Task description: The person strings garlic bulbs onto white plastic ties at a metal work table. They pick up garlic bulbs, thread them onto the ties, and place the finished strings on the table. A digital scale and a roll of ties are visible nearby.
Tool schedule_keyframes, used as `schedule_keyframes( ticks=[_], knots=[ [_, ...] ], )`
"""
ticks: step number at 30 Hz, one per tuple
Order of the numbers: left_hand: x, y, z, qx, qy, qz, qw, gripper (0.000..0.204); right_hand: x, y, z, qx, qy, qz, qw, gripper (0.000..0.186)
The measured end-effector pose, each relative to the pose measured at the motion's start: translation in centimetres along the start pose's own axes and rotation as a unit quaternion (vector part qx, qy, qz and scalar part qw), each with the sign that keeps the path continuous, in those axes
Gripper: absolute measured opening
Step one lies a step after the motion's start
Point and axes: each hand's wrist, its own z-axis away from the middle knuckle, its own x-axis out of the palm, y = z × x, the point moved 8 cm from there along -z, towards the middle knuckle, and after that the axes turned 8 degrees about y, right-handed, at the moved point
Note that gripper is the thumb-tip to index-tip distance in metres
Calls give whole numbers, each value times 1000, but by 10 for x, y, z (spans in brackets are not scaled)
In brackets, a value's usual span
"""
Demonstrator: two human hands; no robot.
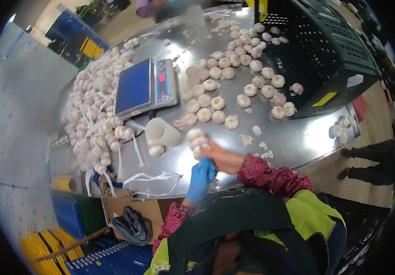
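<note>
My right hand, bare with a pink patterned sleeve, is closed around a short row of three white garlic bulbs held just above the steel table. My left hand wears a blue glove. It curls against the near end of that row and touches my right hand. A white plastic tube lies on its side just left of the bulbs, with one garlic bulb at its mouth. Loose garlic bulbs are scattered beyond my hands.
A blue-topped weighing scale stands behind the tube. A heap of netted garlic fills the table's left side, and white strips trail along the near edge. A black crate stands at the right. Another person's legs are on the floor.
</note>
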Motion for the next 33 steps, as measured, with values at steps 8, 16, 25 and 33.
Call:
schedule_keyframes(
  ticks=[8,16,25,33],
  knots=[
    [-8,-53,-23,-135,22,127,982,41,-15,55,30,58,-23,231,971,70],
    [-3,-79,-43,-205,1,376,904,49,-57,41,50,-80,107,545,828,42],
    [-6,-72,-44,-210,30,359,909,52,-36,41,55,-252,23,630,735,30],
    [-10,-46,-30,-165,91,308,933,54,-31,52,53,-275,-39,553,786,26]
  ],
)
